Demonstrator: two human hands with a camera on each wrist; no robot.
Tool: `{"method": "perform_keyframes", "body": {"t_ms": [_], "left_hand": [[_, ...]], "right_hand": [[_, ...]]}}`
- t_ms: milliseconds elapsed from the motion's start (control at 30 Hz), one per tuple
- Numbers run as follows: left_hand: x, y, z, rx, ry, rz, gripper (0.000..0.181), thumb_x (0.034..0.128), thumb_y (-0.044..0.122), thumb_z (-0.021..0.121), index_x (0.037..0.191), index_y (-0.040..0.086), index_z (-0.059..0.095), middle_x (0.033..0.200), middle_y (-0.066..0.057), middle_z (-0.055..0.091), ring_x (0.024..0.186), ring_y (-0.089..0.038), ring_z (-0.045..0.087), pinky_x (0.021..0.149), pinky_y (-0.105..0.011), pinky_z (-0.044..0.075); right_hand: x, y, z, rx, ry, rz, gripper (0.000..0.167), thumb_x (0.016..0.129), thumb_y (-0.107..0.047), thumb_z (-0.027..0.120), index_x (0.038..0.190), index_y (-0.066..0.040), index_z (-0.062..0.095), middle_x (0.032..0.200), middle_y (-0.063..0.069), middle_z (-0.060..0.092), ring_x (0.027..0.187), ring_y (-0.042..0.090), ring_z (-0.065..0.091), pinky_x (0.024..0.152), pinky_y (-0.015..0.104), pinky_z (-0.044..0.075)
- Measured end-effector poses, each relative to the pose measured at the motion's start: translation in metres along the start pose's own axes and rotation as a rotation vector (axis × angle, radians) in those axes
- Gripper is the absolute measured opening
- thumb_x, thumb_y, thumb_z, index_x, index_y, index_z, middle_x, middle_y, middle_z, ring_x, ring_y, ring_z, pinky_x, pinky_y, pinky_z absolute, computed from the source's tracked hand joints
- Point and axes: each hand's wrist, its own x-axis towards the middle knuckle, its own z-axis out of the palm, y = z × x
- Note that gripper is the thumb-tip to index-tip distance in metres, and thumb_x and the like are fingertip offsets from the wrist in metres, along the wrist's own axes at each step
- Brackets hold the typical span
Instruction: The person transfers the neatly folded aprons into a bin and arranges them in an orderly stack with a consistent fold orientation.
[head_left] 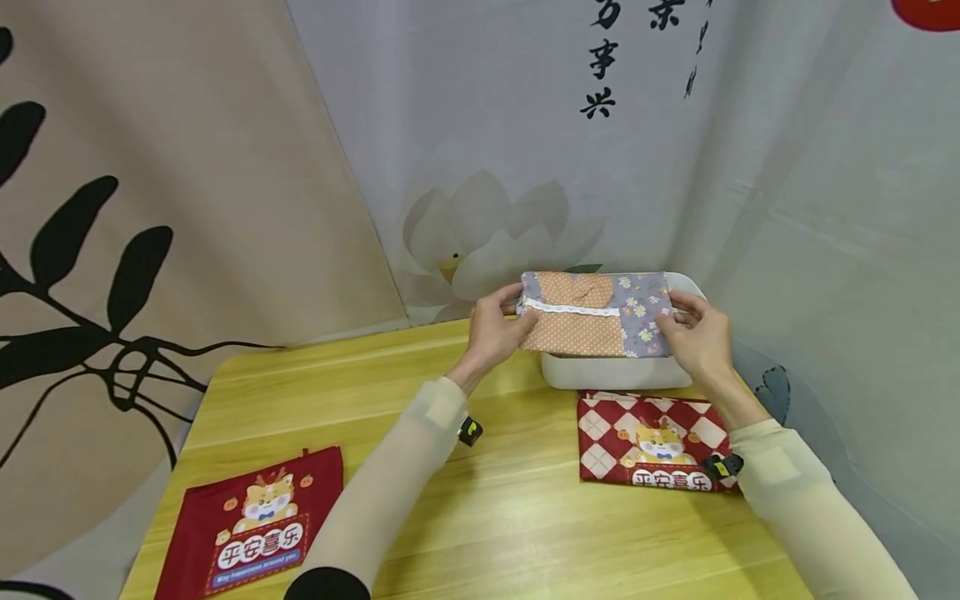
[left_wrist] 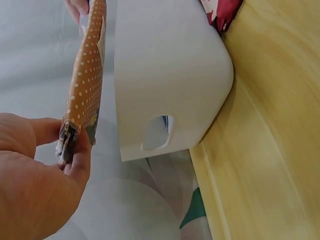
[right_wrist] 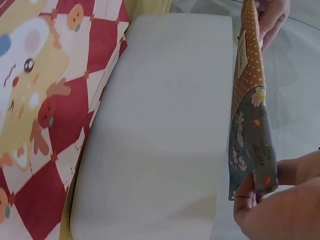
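Observation:
A folded patterned cloth (head_left: 573, 325), orange with white dots and grey-purple with daisies, is held level over a white plastic bin (head_left: 615, 373). A strip of white lace runs across its dotted part. My left hand (head_left: 495, 329) pinches the left end between thumb and fingers, and my right hand (head_left: 697, 333) pinches the daisy-print end. Seen edge-on in the left wrist view, the cloth (left_wrist: 87, 80) is a thin stack of layers just beyond the bin's rim. In the right wrist view the bin's side (right_wrist: 160, 115) is plain. What lies inside the bin is hidden.
Right in front of the bin lies a folded red-and-cream checked cloth (head_left: 656, 437) with a cartoon animal, under my right wrist. A folded dark red cloth (head_left: 255, 525) lies at the front left of the wooden table (head_left: 487, 500). Printed curtains (head_left: 525, 125) hang close behind.

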Motion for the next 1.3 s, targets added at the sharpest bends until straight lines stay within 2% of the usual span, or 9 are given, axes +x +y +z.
{"method": "perform_keyframes", "body": {"t_ms": [167, 367, 467, 733, 1000, 1133, 1300], "left_hand": [[0.004, 0.001, 0.001, 0.020, -0.021, 0.010, 0.059, 0.1037, 0.013, 0.081, 0.160, 0.008, 0.063, 0.152, -0.019, 0.073, 0.134, -0.034, 0.075, 0.096, -0.039, 0.071], [0.009, 0.000, 0.003, 0.037, -0.037, 0.020, 0.061, 0.1034, 0.012, 0.082, 0.161, 0.007, 0.062, 0.153, -0.020, 0.072, 0.134, -0.035, 0.075, 0.095, -0.040, 0.071], [0.011, 0.000, 0.006, 0.043, -0.043, 0.017, 0.062, 0.1034, 0.011, 0.082, 0.162, 0.006, 0.061, 0.156, -0.018, 0.071, 0.134, -0.034, 0.075, 0.095, -0.041, 0.071], [0.018, 0.003, 0.018, 0.021, -0.065, 0.008, 0.064, 0.1025, 0.009, 0.081, 0.162, 0.005, 0.060, 0.149, -0.020, 0.074, 0.133, -0.033, 0.076, 0.089, -0.034, 0.069], [0.020, 0.001, 0.028, 0.018, -0.073, -0.029, 0.065, 0.1026, 0.009, 0.081, 0.164, 0.007, 0.059, 0.149, -0.019, 0.074, 0.132, -0.031, 0.075, 0.083, -0.027, 0.066], [0.021, 0.001, 0.032, 0.023, -0.080, -0.041, 0.066, 0.1024, 0.009, 0.082, 0.164, 0.008, 0.059, 0.153, -0.017, 0.072, 0.132, -0.029, 0.074, 0.079, -0.024, 0.064], [0.023, 0.002, 0.035, 0.016, -0.084, -0.051, 0.066, 0.1026, 0.007, 0.081, 0.164, 0.007, 0.058, 0.156, -0.018, 0.070, 0.131, -0.029, 0.076, 0.080, -0.023, 0.064]], "right_hand": [[0.005, 0.000, -0.002, 0.019, -0.023, -0.004, 0.055, 0.109, -0.018, 0.071, 0.161, -0.003, 0.061, 0.155, 0.023, 0.068, 0.103, -0.006, 0.059, 0.077, 0.001, 0.053], [0.011, 0.000, -0.004, 0.014, -0.031, 0.002, 0.053, 0.110, -0.017, 0.070, 0.161, -0.003, 0.060, 0.151, 0.024, 0.070, 0.099, -0.008, 0.061, 0.076, 0.003, 0.056], [0.015, 0.002, -0.005, 0.012, -0.027, 0.002, 0.054, 0.110, -0.016, 0.070, 0.161, -0.003, 0.060, 0.154, 0.024, 0.069, 0.100, -0.008, 0.060, 0.076, 0.002, 0.055], [0.025, 0.012, -0.009, 0.021, -0.023, 0.028, 0.056, 0.110, -0.014, 0.069, 0.164, -0.003, 0.057, 0.162, 0.023, 0.064, 0.104, -0.006, 0.058, 0.076, 0.002, 0.054], [0.032, 0.018, -0.012, -0.009, -0.007, 0.048, 0.055, 0.110, -0.015, 0.068, 0.163, -0.005, 0.059, 0.155, 0.022, 0.066, 0.104, -0.004, 0.058, 0.076, 0.003, 0.054], [0.034, 0.021, -0.012, -0.002, 0.005, 0.053, 0.053, 0.109, -0.013, 0.069, 0.161, -0.003, 0.061, 0.148, 0.021, 0.067, 0.101, -0.005, 0.059, 0.075, 0.003, 0.054], [0.037, 0.023, -0.013, 0.006, 0.009, 0.051, 0.052, 0.108, -0.010, 0.069, 0.159, -0.001, 0.062, 0.144, 0.022, 0.068, 0.098, -0.007, 0.059, 0.075, 0.004, 0.055]]}}
